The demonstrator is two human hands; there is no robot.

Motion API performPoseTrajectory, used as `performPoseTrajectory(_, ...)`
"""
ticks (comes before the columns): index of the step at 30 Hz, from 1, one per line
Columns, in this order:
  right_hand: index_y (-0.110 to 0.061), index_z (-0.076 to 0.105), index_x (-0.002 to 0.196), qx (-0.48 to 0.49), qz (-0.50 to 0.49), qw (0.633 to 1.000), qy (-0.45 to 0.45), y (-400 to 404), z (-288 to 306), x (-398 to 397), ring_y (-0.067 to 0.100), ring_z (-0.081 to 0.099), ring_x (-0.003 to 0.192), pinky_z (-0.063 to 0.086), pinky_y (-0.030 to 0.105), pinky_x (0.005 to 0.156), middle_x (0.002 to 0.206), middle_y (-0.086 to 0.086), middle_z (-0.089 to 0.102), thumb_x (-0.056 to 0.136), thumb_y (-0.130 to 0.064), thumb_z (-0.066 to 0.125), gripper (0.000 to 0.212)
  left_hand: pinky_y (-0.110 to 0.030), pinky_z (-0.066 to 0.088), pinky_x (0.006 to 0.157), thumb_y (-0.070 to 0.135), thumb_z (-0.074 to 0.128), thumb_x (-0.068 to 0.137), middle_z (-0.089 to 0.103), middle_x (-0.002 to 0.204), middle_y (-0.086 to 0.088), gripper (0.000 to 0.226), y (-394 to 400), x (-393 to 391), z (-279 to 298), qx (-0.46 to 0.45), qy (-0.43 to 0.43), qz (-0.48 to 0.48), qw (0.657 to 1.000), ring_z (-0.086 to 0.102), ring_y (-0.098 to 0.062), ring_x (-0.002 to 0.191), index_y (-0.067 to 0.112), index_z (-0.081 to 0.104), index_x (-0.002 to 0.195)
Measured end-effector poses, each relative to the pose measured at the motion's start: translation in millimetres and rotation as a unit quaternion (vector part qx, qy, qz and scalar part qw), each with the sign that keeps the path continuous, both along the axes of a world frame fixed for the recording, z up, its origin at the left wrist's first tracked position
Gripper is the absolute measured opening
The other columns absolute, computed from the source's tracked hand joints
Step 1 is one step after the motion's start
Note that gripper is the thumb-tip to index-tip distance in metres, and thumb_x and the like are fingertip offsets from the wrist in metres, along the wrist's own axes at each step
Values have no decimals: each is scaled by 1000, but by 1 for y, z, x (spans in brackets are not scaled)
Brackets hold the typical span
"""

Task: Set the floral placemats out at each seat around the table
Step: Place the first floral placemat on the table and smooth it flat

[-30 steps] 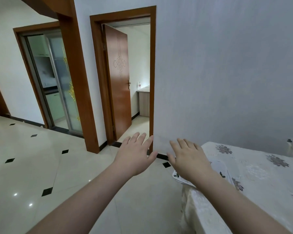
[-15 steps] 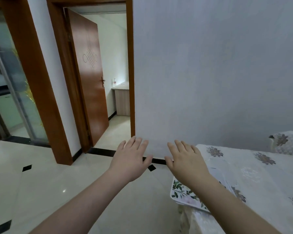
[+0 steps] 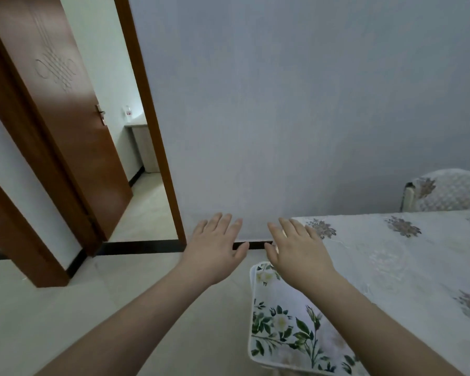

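Wooden door (image 3: 65, 109) left; patterned chair (image 3: 448, 191) behind table (image 3: 407, 267).

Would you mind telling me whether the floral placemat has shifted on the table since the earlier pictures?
Cannot tell; the floral placemat still overhangs the table at its corner, and the camera itself turned.

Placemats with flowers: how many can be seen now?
1. The placemat lies at the table's left edge, partly under the right forearm. More could be stacked beneath or out of view.

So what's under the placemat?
The placemat lies on the table cloth, its left edge overhanging. The right arm covers part of it; the tabletop itself is hidden.
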State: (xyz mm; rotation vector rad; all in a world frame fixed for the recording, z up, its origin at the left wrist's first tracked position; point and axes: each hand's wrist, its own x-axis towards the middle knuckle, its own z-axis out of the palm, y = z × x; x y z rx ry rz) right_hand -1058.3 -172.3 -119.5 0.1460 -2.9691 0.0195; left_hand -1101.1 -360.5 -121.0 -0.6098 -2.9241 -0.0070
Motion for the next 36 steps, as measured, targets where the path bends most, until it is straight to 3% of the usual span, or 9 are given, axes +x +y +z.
performPoseTrajectory(6, -21, 21, 154, -9, -48, 999, -19, 41, -30, -51, 22, 22, 148, 16, 42, 119, 160, 5, 25, 104, -45, 24, 55, -41, 6, 123, 59, 20, 102, 15, 167, 0, 65, 40, -61, -25, -10, -14, -39, 999, 8, -19, 154, 28, 15, 158)
performPoseTrajectory(16, -23, 12, 157, -46, -167, 981, -86, 82, -93, -67, 23, 16, 150, 13, 43, 120, 165, 5, 14, 103, -49, 24, 61, -42, 21, 119, 58, 17, 99, 39, 158, -4, 67, 95, -117, -77, -18, -16, -179, 984, 31, -22, 147, 23, 37, 152)
performPoseTrajectory(18, -23, 9, 158, -51, -191, 975, -104, 83, -105, -67, 23, 14, 151, 12, 44, 121, 165, 5, 11, 103, -51, 24, 63, -41, 18, 120, 57, 19, 101, 34, 160, -4, 65, 105, -133, -87, -21, -29, -214, 976, 28, -22, 149, 23, 33, 154)
performPoseTrajectory(24, -24, 6, 158, -75, -310, 944, -88, 71, -127, -68, 22, 12, 151, 13, 42, 121, 166, 5, 5, 103, -51, 28, 65, -41, 4, 123, 63, 4, 98, 14, 167, -2, 73, 120, -165, -118, -49, -60, -349, 934, 7, -20, 154, 25, 13, 159)
performPoseTrajectory(28, -24, 9, 158, -99, -371, 920, -71, 40, -130, -67, 23, 14, 151, 13, 42, 121, 166, 4, 6, 103, -48, 31, 64, -40, -1, 123, 59, 9, 101, 6, 168, 0, 67, 118, -187, -123, -61, -57, -413, 907, -2, -19, 155, 27, 4, 160)
performPoseTrajectory(36, -28, 6, 158, -118, -484, 865, -61, -8, -143, -43, 20, 5, 153, 6, 39, 122, 166, 2, 3, 104, -51, 23, 61, -40, 4, 123, 61, -5, 93, 13, 167, 1, 76, 122, -174, -126, -31, -68, -537, 840, 5, -19, 155, 27, 12, 160)
